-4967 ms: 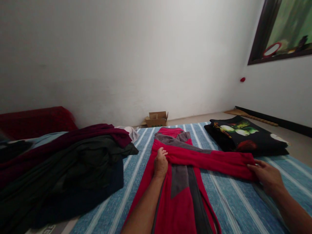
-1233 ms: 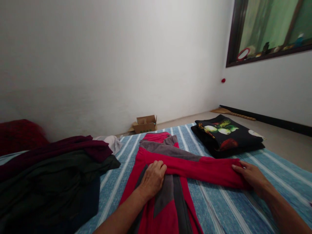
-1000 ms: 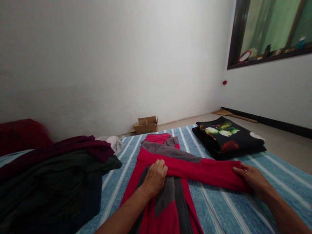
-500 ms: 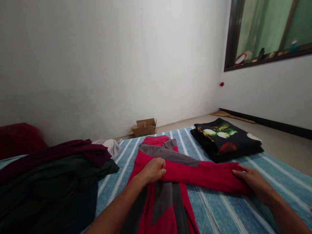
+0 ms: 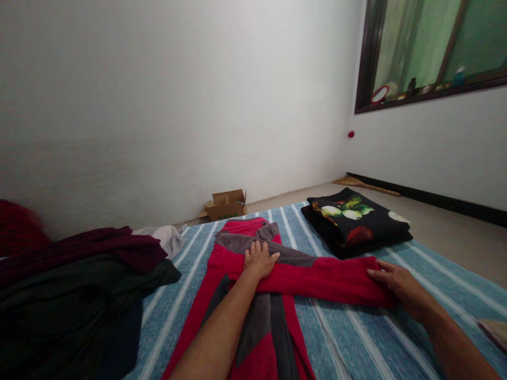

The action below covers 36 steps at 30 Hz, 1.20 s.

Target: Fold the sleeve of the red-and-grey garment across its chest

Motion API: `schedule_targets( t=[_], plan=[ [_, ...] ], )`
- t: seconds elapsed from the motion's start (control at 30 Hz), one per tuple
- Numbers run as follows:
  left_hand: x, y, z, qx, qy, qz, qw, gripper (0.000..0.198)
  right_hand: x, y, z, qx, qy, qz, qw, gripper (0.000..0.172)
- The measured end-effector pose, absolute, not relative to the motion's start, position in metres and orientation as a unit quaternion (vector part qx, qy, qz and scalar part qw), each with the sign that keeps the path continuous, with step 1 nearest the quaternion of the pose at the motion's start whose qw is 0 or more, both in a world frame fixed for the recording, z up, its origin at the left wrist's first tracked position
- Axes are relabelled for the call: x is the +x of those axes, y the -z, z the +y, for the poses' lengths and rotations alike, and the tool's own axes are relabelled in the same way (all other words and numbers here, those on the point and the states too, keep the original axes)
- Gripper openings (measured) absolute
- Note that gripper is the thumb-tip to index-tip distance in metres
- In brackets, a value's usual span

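Left hand (image 5: 259,259) flat and open, palm down, fingers spread, gripping nothing, pressed on the long-sleeved red-and-grey top (image 5: 257,322) where the sleeve (image 5: 328,281) leaves the body. Right hand (image 5: 401,287) open as well, fingers lightly curved, resting over the free end of that sleeve; no clear pinch, though any small hold on the cloth under the fingertips impossible to rule out from this view.

The top in the middle of the striped blue bedsheet (image 5: 348,338), its body running lengthwise along the stripes, from below the near edge of the view toward the far edge of the sheet. The sleeve at right angles to that body: straight, crosswise, reaching toward the right edge of the sheet and ending well short of it. Left hand nearer the body and the sleeve's root; right hand nearer the sleeve's free end. Left forearm (image 5: 216,327) lying along the body of the top; right forearm (image 5: 455,343) over bare sheet, on the near side of the sleeve.

Just beyond the sleeve, toward the far right corner, a black apple-print cushion (image 5: 352,219). Along the left edge, a heap of dark clothes (image 5: 67,295) under a maroon garment (image 5: 130,245). Past the far edge, on the floor, a cardboard box (image 5: 225,205).
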<state>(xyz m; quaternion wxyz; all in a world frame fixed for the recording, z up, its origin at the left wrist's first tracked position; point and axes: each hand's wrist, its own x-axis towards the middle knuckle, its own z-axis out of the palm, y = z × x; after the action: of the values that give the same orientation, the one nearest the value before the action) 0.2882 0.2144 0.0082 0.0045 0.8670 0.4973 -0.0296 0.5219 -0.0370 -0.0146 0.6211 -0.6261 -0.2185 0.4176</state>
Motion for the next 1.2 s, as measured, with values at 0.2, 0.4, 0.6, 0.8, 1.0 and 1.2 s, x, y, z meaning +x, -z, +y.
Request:
schedule_targets(
  t=[0.2,0.4,0.6,0.8,1.0,1.2],
  plan=[
    [0.294,-0.008,0.219,0.858,0.036,0.513,-0.002,0.086,0.528,0.015,-0.037,-0.597,-0.421,-0.227,0.644,0.025],
    [0.309,-0.016,0.216,0.846,0.029,0.532,-0.028,0.080,0.528,0.018,-0.033,-0.596,-0.396,-0.238,0.657,0.018],
    [0.325,-0.029,0.202,0.895,-0.013,0.439,-0.074,0.044,0.528,0.014,-0.032,-0.604,-0.392,-0.238,0.651,0.018],
    [0.340,-0.032,0.202,0.957,0.013,0.290,-0.023,0.041,0.528,0.013,-0.034,-0.580,-0.416,-0.236,0.659,0.023],
    [0.360,-0.032,0.215,0.958,0.065,0.279,0.015,0.061,0.524,0.008,-0.037,-0.579,-0.425,-0.245,0.651,0.026],
    [0.364,-0.033,0.209,0.942,0.034,0.333,-0.016,0.030,0.531,0.008,-0.045,-0.590,-0.455,-0.277,0.607,0.028]
  ],
)
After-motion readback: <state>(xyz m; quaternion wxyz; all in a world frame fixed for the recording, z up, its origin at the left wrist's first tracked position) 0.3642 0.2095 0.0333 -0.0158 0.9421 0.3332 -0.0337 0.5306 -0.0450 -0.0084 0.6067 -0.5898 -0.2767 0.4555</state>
